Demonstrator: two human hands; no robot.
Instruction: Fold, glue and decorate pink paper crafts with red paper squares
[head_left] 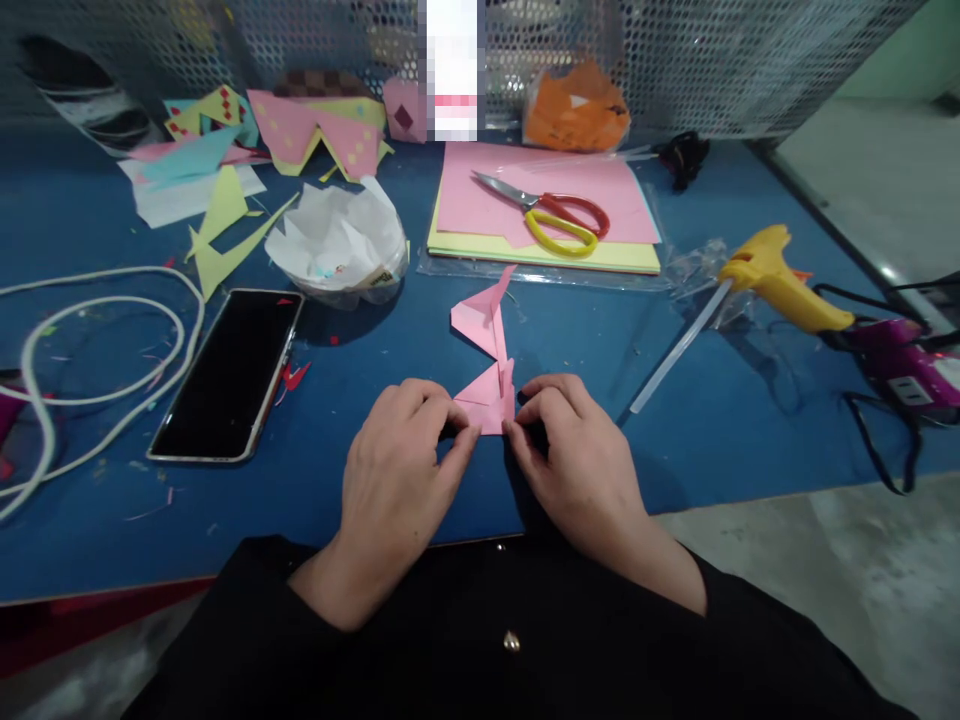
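Note:
A folded pink paper piece [484, 400] lies on the blue table, its upper part pointing away from me with a notch on its left side. My left hand [409, 470] pinches its lower left corner between thumb and fingers. At the lower right edge, my right hand [574, 455] grips the same paper, thumb and fingers curled together. Beyond the paper, scissors [551, 210] with one red and one yellow handle rest on a stack of coloured sheets [457, 195] in clear plastic.
A black phone [229, 375] and a white cable [187, 290] lie at the left. Behind the phone are a crumpled white paper bowl [337, 235] and cut paper masks [322, 125]. A yellow glue gun [787, 280] and a purple power strip [904, 365] sit at the right.

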